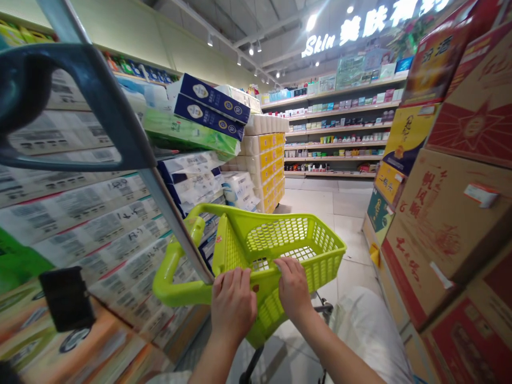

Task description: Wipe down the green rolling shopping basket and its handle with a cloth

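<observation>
A lime green plastic shopping cart basket stands in front of me in a store aisle, and nothing shows inside it. My left hand rests on the basket's near rim with its fingers curled over the edge. My right hand grips the same rim a little to the right, fingers hooked into the basket. The cart's green handle sticks out to the left of my left hand.
Stacked packs of tissue and toilet paper line the left side. Red and brown cardboard boxes are piled on the right. A tiled floor leads to shelves of skin-care goods at the back. A grey bar crosses the upper left.
</observation>
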{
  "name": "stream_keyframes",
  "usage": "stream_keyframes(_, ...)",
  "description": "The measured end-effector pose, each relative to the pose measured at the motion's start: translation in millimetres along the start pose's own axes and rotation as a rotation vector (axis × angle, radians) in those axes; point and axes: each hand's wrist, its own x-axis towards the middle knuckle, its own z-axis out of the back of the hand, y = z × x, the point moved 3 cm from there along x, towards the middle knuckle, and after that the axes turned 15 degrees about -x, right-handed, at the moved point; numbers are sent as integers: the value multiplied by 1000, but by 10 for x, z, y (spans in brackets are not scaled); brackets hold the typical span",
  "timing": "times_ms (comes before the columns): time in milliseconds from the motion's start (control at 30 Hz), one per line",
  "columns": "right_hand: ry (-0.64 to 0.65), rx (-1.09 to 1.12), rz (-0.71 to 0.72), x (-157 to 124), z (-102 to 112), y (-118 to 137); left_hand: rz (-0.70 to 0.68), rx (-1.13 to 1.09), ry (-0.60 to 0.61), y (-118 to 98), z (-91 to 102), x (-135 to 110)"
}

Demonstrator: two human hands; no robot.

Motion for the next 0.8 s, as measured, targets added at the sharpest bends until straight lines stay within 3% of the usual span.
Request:
stream_keyframes(167, 29, 117, 117, 36, -5, 407, -23, 0, 6, -20, -12, 0)
stream_keyframes(267, 35, 109, 137, 37, 17, 267, -33, -9, 6, -2, -7, -4)
stream_keyframes(400, 3, 24, 51, 17, 33, -17, -9, -17, 0, 4, -9, 4)
stream_keyframes(500, 6, 55, 25, 12, 9, 126, 8, -10, 6, -15, -6, 15)
stream_keyframes(633, 39, 138, 108, 30, -9, 407, -16, -7, 27, -22, 6, 12)
stream_keyframes(800, 15, 67, 84, 32, 40, 88, -22, -9, 2, 9, 10, 1)
